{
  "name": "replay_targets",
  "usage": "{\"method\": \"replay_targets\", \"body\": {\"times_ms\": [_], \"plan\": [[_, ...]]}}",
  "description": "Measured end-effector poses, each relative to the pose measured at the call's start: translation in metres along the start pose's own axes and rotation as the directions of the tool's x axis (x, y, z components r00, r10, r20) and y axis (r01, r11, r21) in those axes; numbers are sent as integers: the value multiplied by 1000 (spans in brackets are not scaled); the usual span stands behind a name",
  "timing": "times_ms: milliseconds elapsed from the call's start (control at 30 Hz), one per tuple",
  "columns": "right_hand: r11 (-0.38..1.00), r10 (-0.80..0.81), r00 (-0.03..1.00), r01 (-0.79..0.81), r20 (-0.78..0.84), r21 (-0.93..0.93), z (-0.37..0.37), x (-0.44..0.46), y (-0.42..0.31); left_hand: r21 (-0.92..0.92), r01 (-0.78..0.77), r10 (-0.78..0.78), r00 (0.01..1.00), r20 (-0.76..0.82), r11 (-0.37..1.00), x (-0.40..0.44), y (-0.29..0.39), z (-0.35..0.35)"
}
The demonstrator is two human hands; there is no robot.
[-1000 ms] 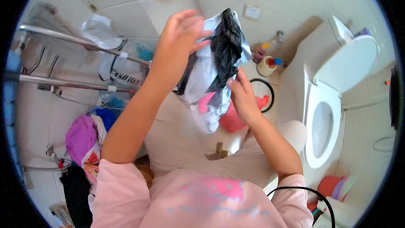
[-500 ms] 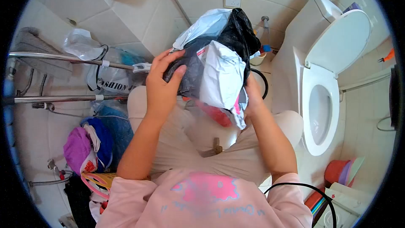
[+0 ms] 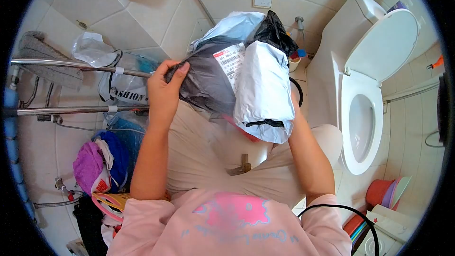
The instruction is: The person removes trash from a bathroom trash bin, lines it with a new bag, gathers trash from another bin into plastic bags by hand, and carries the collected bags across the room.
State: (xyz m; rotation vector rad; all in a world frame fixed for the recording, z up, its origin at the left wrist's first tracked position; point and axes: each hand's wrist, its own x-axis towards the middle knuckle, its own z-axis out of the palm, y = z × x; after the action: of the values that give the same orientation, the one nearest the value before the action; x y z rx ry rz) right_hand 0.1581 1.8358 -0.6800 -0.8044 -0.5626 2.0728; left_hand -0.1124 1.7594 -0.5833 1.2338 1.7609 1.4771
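A bunch of crumpled plastic mailing bags is held up before me. My left hand pinches the left edge of a dark grey plastic bag, thumb against fingers. A shipping label with a barcode shows on that bag. To its right bulges a white plastic bag with a dark opening at its lower end. My right hand supports the white bag from its right side, its fingers hidden behind the plastic. A pale blue-white bag and a black bag stick out at the back.
At the right stands a toilet with its lid raised. Metal rails run along the left, with clear bags hanging by them. A purple cloth and blue cloth lie below. Coloured basins sit at the lower right.
My left hand has moved left and down, from spread fingers to a pinch on the grey bag's edge, stretching it. The white bag has turned and the label has come into view.
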Motion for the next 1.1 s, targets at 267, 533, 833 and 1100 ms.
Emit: {"method": "replay_targets", "body": {"times_ms": [267, 533, 833, 1100], "plan": [[999, -39, 994, 39, -104, -3, 41, -18, -13, -85, -65, 68, 997, 30, 994, -11, 15, 18], [949, -214, 973, 229, 91, -217, 44, -15, 0, 61, -177, 164, 970, 179, 982, -42, 6, 77], [965, -226, 974, 226, 10, -131, 44, -22, -19, -293, -33, 67, 992, 104, 955, -32, -17, 58], [941, -177, 983, 155, 47, 302, 19, -18, -43, -230, 0, -13, 998, -55, 973, -14, -52, 3]]}}
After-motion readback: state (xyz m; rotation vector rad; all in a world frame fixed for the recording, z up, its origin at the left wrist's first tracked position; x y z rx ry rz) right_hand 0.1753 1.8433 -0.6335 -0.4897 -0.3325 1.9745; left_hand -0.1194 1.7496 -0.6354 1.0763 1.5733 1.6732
